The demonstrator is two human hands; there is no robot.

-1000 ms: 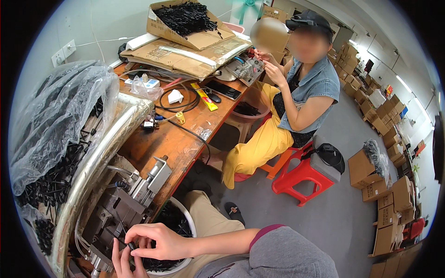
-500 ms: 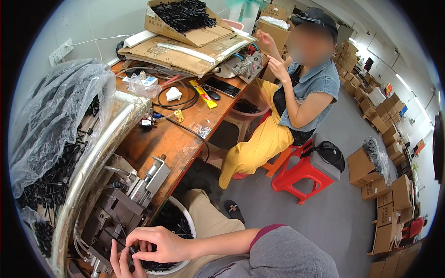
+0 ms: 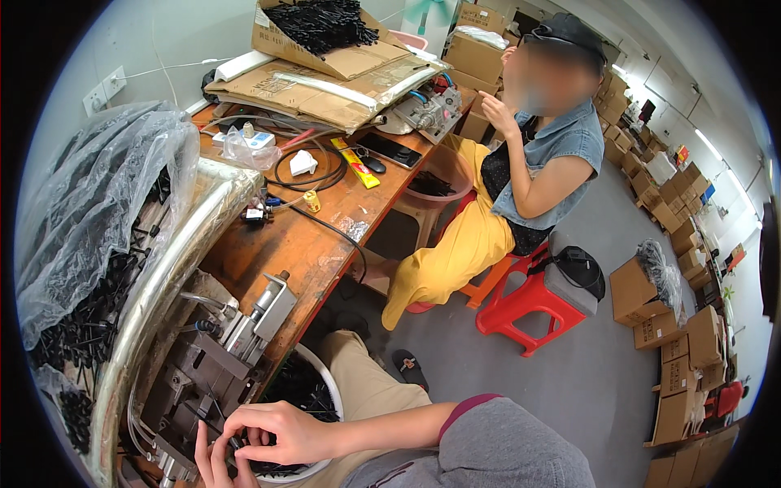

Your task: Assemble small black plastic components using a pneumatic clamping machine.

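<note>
Low in the view, my right hand (image 3: 285, 431) is closed in a pinch on a small black plastic part (image 3: 235, 442) with a thin dark stem. My left hand (image 3: 216, 467) is at the part's other side, its fingers partly cut off by the lower edge. Its thumb and a finger close on the same piece, while another finger points up. Just beyond both hands stands a metal clamping fixture (image 3: 220, 354) with a small cylinder (image 3: 264, 305). Below my right wrist, a white-rimmed bucket (image 3: 335, 398) holds many black parts (image 3: 297, 389).
A plastic-covered heap of black parts (image 3: 89, 317) lies left behind a wrapped rail (image 3: 154, 281). Cables, a phone (image 3: 390, 150) and a yellow packet (image 3: 355, 167) lie on the wooden table (image 3: 260, 244). Across sits a co-worker (image 3: 537, 163); a red stool (image 3: 529, 313) stands right.
My hands stay almost in place around the black part, with only a slight shift of the fingers. The co-worker's raised hand has moved toward their head, and their body has shifted slightly right.
</note>
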